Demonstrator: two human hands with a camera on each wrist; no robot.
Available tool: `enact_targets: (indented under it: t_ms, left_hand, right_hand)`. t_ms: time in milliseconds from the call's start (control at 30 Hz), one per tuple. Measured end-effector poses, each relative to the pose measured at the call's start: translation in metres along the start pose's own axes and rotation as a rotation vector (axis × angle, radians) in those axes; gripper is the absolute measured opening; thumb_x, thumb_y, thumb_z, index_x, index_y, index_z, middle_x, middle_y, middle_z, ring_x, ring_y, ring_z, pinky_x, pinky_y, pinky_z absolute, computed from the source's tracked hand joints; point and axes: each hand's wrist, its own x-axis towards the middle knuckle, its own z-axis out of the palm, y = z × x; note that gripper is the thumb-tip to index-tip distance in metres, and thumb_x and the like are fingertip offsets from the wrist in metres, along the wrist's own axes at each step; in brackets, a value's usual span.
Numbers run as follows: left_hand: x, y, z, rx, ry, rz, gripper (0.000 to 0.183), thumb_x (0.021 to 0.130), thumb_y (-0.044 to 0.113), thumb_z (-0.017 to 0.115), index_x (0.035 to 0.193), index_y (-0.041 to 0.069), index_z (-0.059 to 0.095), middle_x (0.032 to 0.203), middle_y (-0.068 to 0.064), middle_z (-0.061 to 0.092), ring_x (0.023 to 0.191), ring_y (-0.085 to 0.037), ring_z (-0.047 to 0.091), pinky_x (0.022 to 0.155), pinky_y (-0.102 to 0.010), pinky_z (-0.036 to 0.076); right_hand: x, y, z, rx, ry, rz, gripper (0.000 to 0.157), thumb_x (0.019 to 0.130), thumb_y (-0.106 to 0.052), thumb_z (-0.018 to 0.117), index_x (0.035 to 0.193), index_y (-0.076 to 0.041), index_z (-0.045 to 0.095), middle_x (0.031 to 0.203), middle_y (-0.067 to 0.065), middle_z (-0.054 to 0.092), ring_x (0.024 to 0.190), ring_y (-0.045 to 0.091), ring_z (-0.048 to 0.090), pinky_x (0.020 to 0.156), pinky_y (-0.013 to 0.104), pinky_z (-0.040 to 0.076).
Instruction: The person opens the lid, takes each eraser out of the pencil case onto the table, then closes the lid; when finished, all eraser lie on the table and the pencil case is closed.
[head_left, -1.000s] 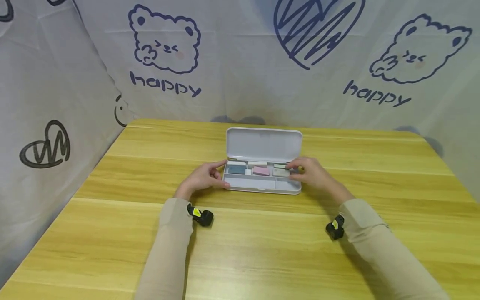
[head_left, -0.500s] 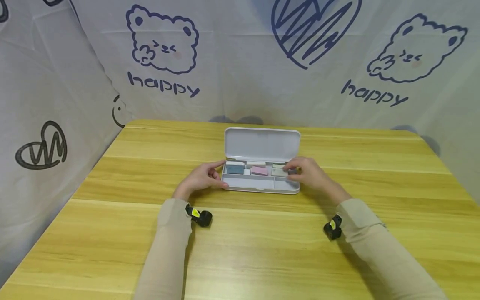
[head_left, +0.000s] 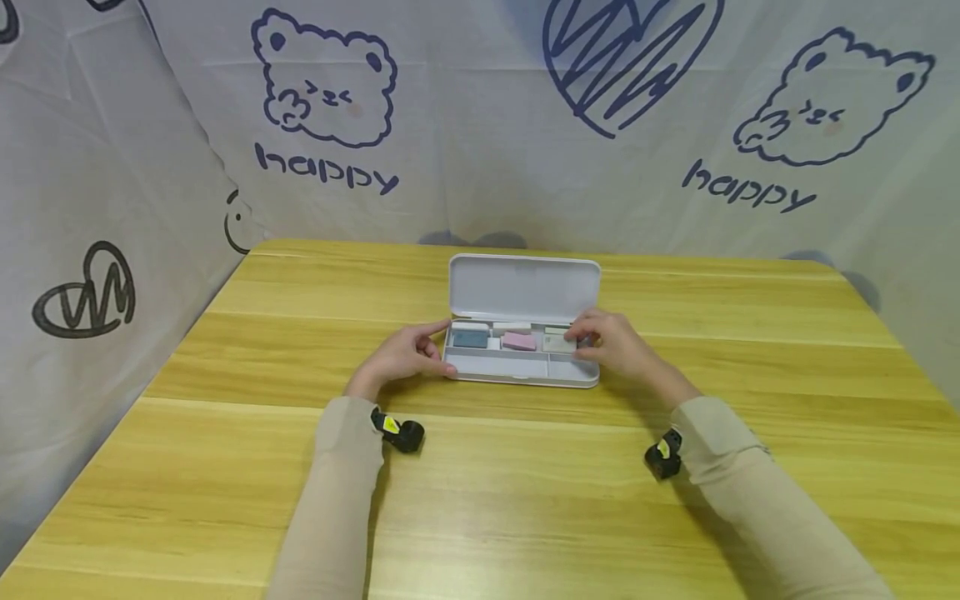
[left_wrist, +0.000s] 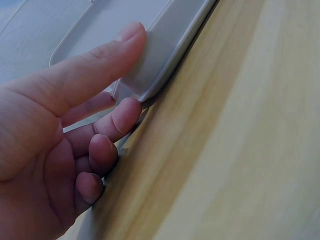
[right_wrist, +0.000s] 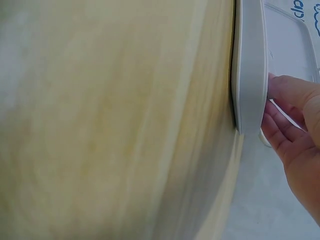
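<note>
An open white pencil case [head_left: 498,363] lies on the table with its lid [head_left: 525,286] raised at the back. My left hand [head_left: 401,354] grips the case's left end, thumb at the front corner and fingers at the side, as the left wrist view shows too. My right hand [head_left: 615,340] reaches over the right end, its thumb and fingers about a pale grey-white eraser [head_left: 556,343] in the back compartment. That eraser's right end is hidden by the fingers. A blue eraser [head_left: 470,339] and a pink eraser [head_left: 518,342] lie left of it.
White blocks, one of them a long white block [head_left: 512,327], line the rear of the case. The wooden table [head_left: 495,500] extends all around. Behind it hangs a printed white cloth [head_left: 480,150].
The right fingers shift slightly over the pale eraser, and a thin dark line visible by them earlier no longer shows. My left hand keeps its hold on the case.
</note>
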Motion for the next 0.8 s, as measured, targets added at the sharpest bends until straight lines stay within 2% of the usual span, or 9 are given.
enact_targets:
  t_ms: [133,300,333,467,533,633,800]
  left_hand:
    - [0.0,0.001,0.0,-0.004,0.0,-0.002,0.081,0.071,0.016,0.076,0.139,0.007,0.032,0.07,-0.005,0.056,0.06,-0.013,0.044,0.06,-0.026,0.036]
    - [-0.001,0.002,0.0,-0.011,-0.005,0.002,0.082,0.071,0.016,0.076,0.139,0.006,0.031,0.071,-0.006,0.057,0.06,-0.013,0.044,0.059,-0.026,0.035]
    - [-0.004,0.006,-0.001,-0.011,-0.008,0.003,0.081,0.071,0.014,0.076,0.139,0.004,0.031,0.071,-0.007,0.057,0.06,-0.013,0.044,0.059,-0.026,0.035]
    - [-0.007,0.013,-0.001,-0.019,-0.013,0.0,0.081,0.072,0.011,0.075,0.138,0.001,0.029,0.073,-0.01,0.057,0.061,-0.013,0.043,0.06,-0.026,0.035]
    - [-0.007,0.014,-0.001,-0.017,-0.014,0.0,0.081,0.072,0.01,0.074,0.138,0.0,0.029,0.073,-0.011,0.057,0.061,-0.013,0.043,0.061,-0.027,0.035]
    - [-0.001,0.004,0.0,-0.016,-0.008,0.005,0.083,0.071,0.015,0.076,0.139,0.004,0.029,0.073,-0.008,0.057,0.061,-0.013,0.044,0.061,-0.027,0.035]
    - [-0.001,0.003,0.0,-0.012,-0.004,0.001,0.083,0.071,0.016,0.076,0.139,0.005,0.031,0.072,-0.006,0.057,0.061,-0.013,0.044,0.061,-0.027,0.036]
  right_hand:
    - [0.0,-0.002,0.001,0.059,0.005,0.056,0.02,0.071,0.011,0.067,0.091,0.01,0.065,0.092,0.016,0.057,0.08,0.028,0.056,0.07,0.036,0.048]
    - [0.002,-0.006,0.001,0.199,0.021,0.148,0.022,0.075,0.013,0.063,0.096,0.012,0.063,0.101,0.021,0.055,0.091,0.033,0.055,0.078,0.035,0.046]
    - [0.002,-0.007,0.001,0.22,0.027,0.161,0.022,0.075,0.013,0.062,0.097,0.013,0.063,0.102,0.021,0.055,0.093,0.033,0.054,0.079,0.035,0.046]
    - [0.004,-0.006,0.002,0.278,0.055,0.174,0.021,0.074,0.014,0.062,0.095,0.015,0.062,0.1,0.023,0.055,0.094,0.031,0.053,0.078,0.03,0.046]
    - [0.004,-0.005,0.002,0.29,0.075,0.178,0.021,0.074,0.013,0.062,0.095,0.015,0.062,0.099,0.024,0.056,0.092,0.03,0.053,0.076,0.026,0.046]
    - [0.003,-0.004,0.0,0.303,0.103,0.185,0.023,0.074,0.01,0.064,0.096,0.016,0.061,0.099,0.026,0.058,0.089,0.025,0.056,0.072,0.02,0.046]
    - [0.001,-0.002,-0.005,0.348,0.132,0.222,0.025,0.075,0.008,0.064,0.099,0.015,0.061,0.101,0.026,0.058,0.082,0.012,0.057,0.069,0.018,0.046]
